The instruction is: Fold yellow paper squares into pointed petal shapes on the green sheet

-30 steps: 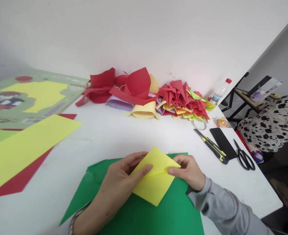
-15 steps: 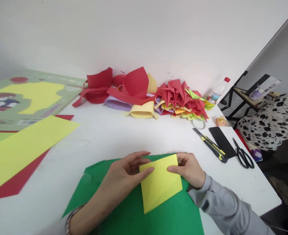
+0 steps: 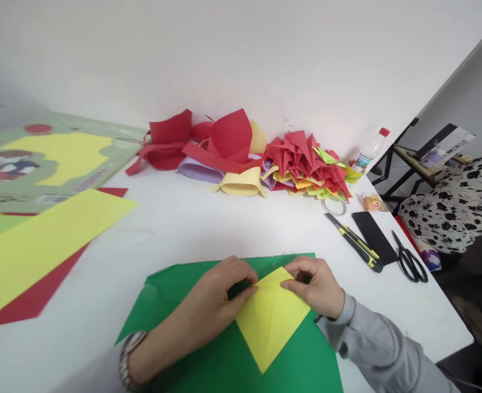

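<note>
A small yellow paper [image 3: 270,322] with crease lines is held above a green sheet [image 3: 302,355], one corner pointing down toward me. My left hand [image 3: 224,289] pinches its upper left edge between thumb and fingers. On the upper right edge, close to the top corner, my right hand [image 3: 316,284] grips the paper the same way. The green sheet lies on the white table [image 3: 183,218] under both hands, its left part folded or crumpled.
Red paper shapes [image 3: 230,139] and folded red pieces [image 3: 302,158] line the wall. To the right lie a cutter [image 3: 357,243], a black strip [image 3: 374,237] and scissors [image 3: 409,262]. Yellow paper [image 3: 52,240] is at left. A person in a floral garment [image 3: 457,202] is beyond the table.
The yellow paper has turned so that a corner points up between my hands and another points down. My left fingers have closed more around its edge. The view has shifted slightly.
</note>
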Demonstrator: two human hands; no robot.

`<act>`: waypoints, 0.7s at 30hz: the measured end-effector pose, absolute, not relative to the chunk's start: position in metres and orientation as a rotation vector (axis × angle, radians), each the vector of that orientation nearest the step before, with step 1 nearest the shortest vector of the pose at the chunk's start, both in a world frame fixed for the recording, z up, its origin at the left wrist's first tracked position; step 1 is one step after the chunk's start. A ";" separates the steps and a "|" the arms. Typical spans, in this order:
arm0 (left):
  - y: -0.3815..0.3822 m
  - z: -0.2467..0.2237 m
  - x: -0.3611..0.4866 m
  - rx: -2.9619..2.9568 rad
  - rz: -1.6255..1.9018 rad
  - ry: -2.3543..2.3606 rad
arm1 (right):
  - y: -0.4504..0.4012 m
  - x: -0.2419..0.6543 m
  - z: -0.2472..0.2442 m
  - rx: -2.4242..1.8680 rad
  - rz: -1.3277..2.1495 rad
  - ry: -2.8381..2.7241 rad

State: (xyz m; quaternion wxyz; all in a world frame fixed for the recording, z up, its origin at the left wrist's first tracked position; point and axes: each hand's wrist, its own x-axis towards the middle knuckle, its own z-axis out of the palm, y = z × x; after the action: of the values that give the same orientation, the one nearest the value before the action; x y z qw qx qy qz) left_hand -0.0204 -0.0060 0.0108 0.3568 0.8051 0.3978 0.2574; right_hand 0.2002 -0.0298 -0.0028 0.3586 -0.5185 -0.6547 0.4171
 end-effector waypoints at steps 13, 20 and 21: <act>-0.001 -0.007 -0.014 2.410 0.678 0.888 | -0.031 0.198 -0.005 -1.187 0.573 -2.139; -0.007 -0.009 -0.013 2.604 0.721 0.854 | -0.034 0.201 -0.001 -1.152 0.461 -2.255; -0.007 -0.009 -0.013 2.654 0.727 0.831 | -0.035 0.201 -0.001 -1.152 0.435 -2.276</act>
State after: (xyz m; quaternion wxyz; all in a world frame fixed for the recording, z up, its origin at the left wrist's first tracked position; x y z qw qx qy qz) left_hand -0.0135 -0.0073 -0.0092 0.1329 0.9151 0.2866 0.2505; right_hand 0.2009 -0.0348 -0.0013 0.2735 -0.4282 -0.8460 0.1617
